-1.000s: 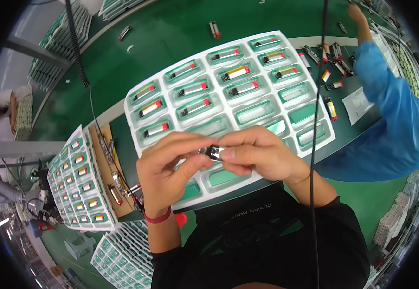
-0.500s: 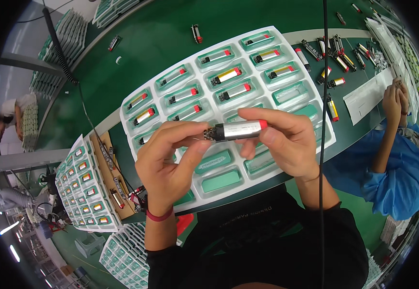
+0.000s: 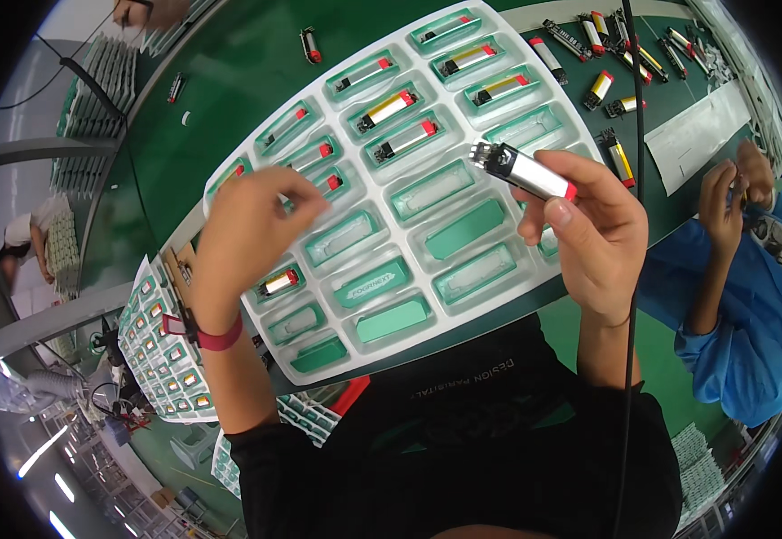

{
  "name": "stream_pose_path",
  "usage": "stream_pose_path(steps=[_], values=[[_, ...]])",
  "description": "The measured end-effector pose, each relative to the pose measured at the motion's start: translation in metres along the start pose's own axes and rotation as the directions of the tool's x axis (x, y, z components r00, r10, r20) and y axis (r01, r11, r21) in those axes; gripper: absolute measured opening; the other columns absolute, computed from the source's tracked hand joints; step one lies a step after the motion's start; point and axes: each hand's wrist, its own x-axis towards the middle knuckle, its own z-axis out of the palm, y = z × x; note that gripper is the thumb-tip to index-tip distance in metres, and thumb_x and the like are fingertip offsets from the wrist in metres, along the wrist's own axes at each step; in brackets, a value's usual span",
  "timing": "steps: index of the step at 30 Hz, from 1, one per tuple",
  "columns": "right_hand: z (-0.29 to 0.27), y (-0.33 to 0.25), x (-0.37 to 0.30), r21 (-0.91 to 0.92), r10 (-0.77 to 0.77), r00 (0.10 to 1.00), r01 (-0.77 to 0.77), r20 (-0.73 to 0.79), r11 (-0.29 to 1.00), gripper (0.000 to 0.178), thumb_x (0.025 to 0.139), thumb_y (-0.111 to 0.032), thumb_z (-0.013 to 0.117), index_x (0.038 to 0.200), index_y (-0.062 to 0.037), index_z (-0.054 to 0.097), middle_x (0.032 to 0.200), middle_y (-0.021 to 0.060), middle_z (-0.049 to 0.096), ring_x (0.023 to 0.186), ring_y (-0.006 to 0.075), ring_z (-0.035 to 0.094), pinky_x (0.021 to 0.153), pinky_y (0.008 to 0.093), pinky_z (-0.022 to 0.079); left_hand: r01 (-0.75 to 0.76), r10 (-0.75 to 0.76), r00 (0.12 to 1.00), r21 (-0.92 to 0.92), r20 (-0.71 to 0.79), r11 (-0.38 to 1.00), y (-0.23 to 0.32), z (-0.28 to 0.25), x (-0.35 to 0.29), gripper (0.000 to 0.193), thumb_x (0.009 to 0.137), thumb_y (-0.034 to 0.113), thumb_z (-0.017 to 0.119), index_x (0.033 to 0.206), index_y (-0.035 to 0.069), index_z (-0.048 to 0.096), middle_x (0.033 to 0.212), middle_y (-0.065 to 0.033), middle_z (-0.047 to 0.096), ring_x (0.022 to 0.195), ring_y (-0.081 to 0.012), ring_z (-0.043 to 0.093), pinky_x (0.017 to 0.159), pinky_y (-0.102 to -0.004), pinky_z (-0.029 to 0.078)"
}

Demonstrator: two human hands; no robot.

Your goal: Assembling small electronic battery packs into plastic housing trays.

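Observation:
Between the thumb and fingers of my right hand (image 3: 596,238) is a silver battery (image 3: 539,175). It tilts, red end toward my palm and black end with bare metal contacts pointing up and left. Over the left part of a white tray (image 3: 476,292) hangs my left hand (image 3: 251,234), smeared by motion, its fingers bent. Whether anything is in it I cannot make out. The tray has green-lined wells. Several far wells hold red-tipped batteries, among them a gold one (image 3: 386,110); some near wells show plain green pieces (image 3: 393,320).
Loose batteries (image 3: 599,90) lie on the green table right of the tray, near a white sheet (image 3: 696,135). A co-worker in a blue sleeve (image 3: 737,332) works at the right. Another filled tray (image 3: 162,350) stands at the left. A black cable (image 3: 631,269) hangs at my right.
My left hand has let go of the battery's black end and moved left over the tray. My right hand has moved right and tilted the battery. The view has shifted.

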Motion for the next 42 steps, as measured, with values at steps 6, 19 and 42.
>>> stream_pose_path(steps=[6,19,42], values=[[0.002,0.001,-0.005,-0.103,0.023,1.000,-0.023,0.008,0.994,0.038,0.095,-0.009,0.057,0.127,0.0103,0.052,0.101,0.0212,0.066,0.071,0.0170,0.061,0.064,0.0282,0.049,-0.038,0.032,0.999,0.136,0.043,0.990,0.009,0.028,-0.023,0.026,0.072,0.012,0.077,0.095,0.005,0.066,0.086,-0.0084,0.066,0.076,-0.0268,0.063,0.068,-0.0361,0.050],[0.107,0.042,-0.005,-0.037,-0.055,0.986,0.050,-0.155,0.998,0.030,0.104,-0.017,0.043,0.129,0.0000,0.045,0.108,0.0072,0.057,0.095,0.0090,0.053,0.082,0.0237,0.046,-0.188,-0.234,0.903,-0.822,-0.360,0.537,0.064,0.059,-0.036,0.057,0.071,-0.004,0.081,0.116,0.001,0.047,0.094,-0.0078,0.058,0.082,-0.0134,0.064,0.060,-0.0233,0.055],[0.093,-0.004,0.020,-0.540,-0.311,0.733,0.665,0.605,0.516,0.028,0.084,-0.014,0.070,0.107,0.0010,0.066,0.103,0.0142,0.053,0.093,0.0240,0.054,0.077,0.0336,0.047,-0.515,-0.187,0.767,-0.763,-0.614,0.391,0.019,0.072,-0.082,0.052,0.063,-0.013,0.080,0.103,0.002,0.050,0.110,-0.0264,0.065,0.104,-0.0255,0.065,0.089,-0.0328,0.053]])
